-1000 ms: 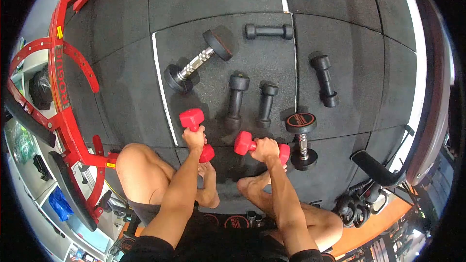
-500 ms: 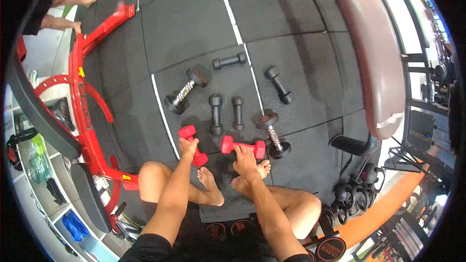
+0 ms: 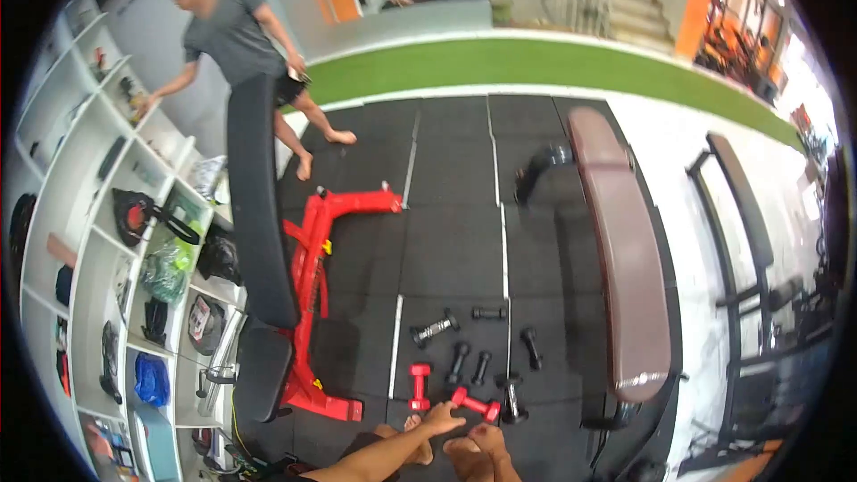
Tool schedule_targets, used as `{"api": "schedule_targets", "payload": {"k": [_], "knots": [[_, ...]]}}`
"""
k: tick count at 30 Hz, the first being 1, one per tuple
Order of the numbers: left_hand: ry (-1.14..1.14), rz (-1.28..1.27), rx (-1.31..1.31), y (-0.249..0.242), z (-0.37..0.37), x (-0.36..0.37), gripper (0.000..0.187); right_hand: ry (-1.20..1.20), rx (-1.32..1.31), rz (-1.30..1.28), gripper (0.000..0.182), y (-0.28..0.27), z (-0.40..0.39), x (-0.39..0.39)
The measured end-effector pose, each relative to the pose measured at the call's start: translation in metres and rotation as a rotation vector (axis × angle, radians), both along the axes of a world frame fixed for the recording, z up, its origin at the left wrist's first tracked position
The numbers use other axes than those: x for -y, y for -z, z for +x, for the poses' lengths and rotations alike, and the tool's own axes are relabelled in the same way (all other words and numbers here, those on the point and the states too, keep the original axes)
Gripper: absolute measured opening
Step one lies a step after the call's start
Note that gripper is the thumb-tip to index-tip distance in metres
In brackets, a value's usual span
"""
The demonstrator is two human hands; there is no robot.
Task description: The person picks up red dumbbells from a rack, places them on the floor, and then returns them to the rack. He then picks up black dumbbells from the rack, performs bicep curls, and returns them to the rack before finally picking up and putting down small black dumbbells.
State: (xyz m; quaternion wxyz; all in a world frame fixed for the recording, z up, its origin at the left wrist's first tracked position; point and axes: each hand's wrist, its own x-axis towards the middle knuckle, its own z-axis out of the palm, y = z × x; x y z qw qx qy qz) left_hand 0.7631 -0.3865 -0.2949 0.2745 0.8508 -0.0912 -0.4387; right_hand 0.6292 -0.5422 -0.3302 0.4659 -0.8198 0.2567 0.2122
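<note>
One red dumbbell (image 3: pixel 420 386) lies on the black floor mat with no hand on it. A second red dumbbell (image 3: pixel 475 405) lies slanted to its right. My left hand (image 3: pixel 442 419) is beside that dumbbell's left end, fingers apart and holding nothing; contact is unclear. Just below the right end is my right hand (image 3: pixel 487 437); its fingers look bent but are too small to make out. Farther forward lie black dumbbells (image 3: pixel 459 362) and a chrome-handled dumbbell (image 3: pixel 435 330). Another chrome-handled dumbbell (image 3: pixel 512 400) is right of the second red one.
A red-framed bench (image 3: pixel 308 303) with black pads stands left, before white shelves (image 3: pixel 85 250) holding bags. One person (image 3: pixel 237 36) reaches to the shelves. A brown padded bench (image 3: pixel 625 259) stands right, with another bench (image 3: pixel 741 205) beyond. Green flooring (image 3: pixel 428 62) crosses behind.
The view has tilted up and taken in more of the room. My left hand has let go of the left red dumbbell and moved right. My right hand has come off the second one's handle.
</note>
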Motion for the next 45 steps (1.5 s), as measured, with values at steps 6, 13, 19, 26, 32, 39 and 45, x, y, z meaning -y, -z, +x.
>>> {"api": "schedule_targets", "payload": {"k": [6, 13, 19, 26, 32, 39, 45], "knots": [[-0.066, -0.189, -0.117, -0.090, 0.013, -0.024, 0.077, 0.252, 0.059, 0.354, 0.007, -0.090, 0.016, 0.004], [-0.325, -0.333, -0.276, -0.182, 0.006, -0.117, 0.067, 0.351, 0.287, 0.853, 0.003, -0.185, -0.001, -0.033], [-0.442, -0.409, -0.430, -0.208, -0.038, -0.132, 0.055, 0.288, 0.186, 0.676, 0.007, -0.244, -0.050, -0.024], [-0.243, -0.572, -0.673, -0.239, -0.015, -0.106, 0.046, 0.708, 0.459, 0.193, 0.013, -0.258, -0.149, -0.037], [-0.024, -0.508, -0.804, -0.230, 0.039, -0.128, 0.060, 0.982, 0.333, -0.040, 0.026, -0.346, -0.175, -0.154], [0.362, -0.106, -0.829, -0.197, 0.047, -0.137, 0.064, 1.333, 0.228, 0.117, 0.043, -0.351, -0.246, -0.298], [0.666, -0.070, -0.862, -0.237, -0.063, -0.084, 0.055, 1.852, 0.608, -0.019, 0.034, -0.334, -0.309, -0.374]]}}
